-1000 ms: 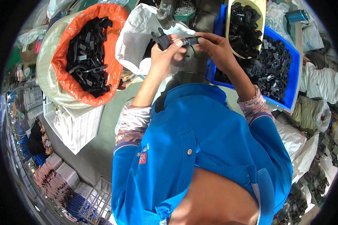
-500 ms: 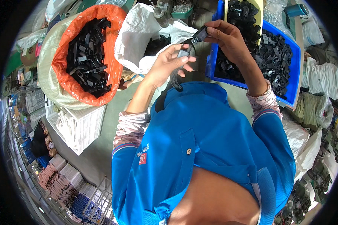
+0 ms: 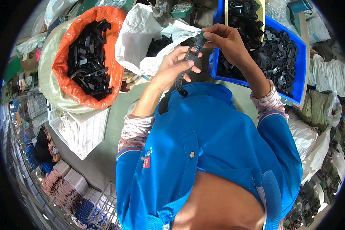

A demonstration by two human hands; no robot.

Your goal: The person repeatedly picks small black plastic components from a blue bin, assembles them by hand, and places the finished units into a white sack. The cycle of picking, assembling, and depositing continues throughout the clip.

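My left hand (image 3: 173, 67) grips a black plastic part (image 3: 181, 89) with a curved, arm-like end that hangs below my fingers toward my lap. Between thumb and fingertips, my right hand (image 3: 227, 41) pinches a small black block-shaped piece (image 3: 200, 40). The small piece meets the upper end of the curved part, or lies right at it; whether the two are joined cannot be made out. Just beyond my left hand is a white woven sack (image 3: 133, 42) with black parts inside. A blue bin (image 3: 301, 73) of small black pieces stands by my right forearm.
An orange-lined sack (image 3: 59, 71) full of black curved parts stands at the left, by a white plastic crate (image 3: 90, 134). Inside the blue bin sits a yellow tray (image 3: 261, 17) with more black parts. A green container (image 3: 180, 14) of small metal pieces is at the back.
My right hand has moved slightly left and down, bringing the small piece against or close to the curved part. The curved part has tilted a little in my left hand.
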